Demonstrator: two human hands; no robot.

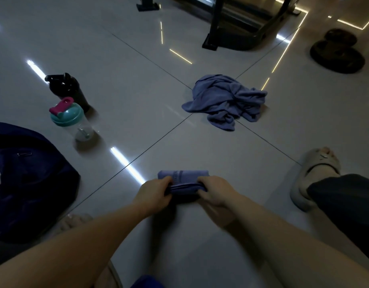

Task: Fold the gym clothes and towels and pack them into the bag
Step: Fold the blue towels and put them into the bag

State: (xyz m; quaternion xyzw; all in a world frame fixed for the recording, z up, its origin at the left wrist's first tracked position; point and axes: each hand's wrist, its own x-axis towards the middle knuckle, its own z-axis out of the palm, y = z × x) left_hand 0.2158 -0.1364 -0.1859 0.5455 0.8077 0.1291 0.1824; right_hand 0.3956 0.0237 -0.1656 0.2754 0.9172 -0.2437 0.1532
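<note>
Now L grip [154, 192] & R grip [216, 193] both clutch folded towel [193, 175]; print [177, 177] on it unreadable.

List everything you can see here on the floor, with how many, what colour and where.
folded towel: one, blue-purple, low in front, held by both hands
crumpled cloth: one, blue-purple, on the floor further ahead
black bottle: one, black, upright at left
clear bottle: one, clear with teal lid and pink cap, just nearer than the black bottle
bag: one, dark blue, far left
sandals: a pair, brown, back right
machine frame: one, black, at the back
slipper: one, grey, worn, at right
left hand: grips the folded towel's left end
right hand: grips its right end
</note>
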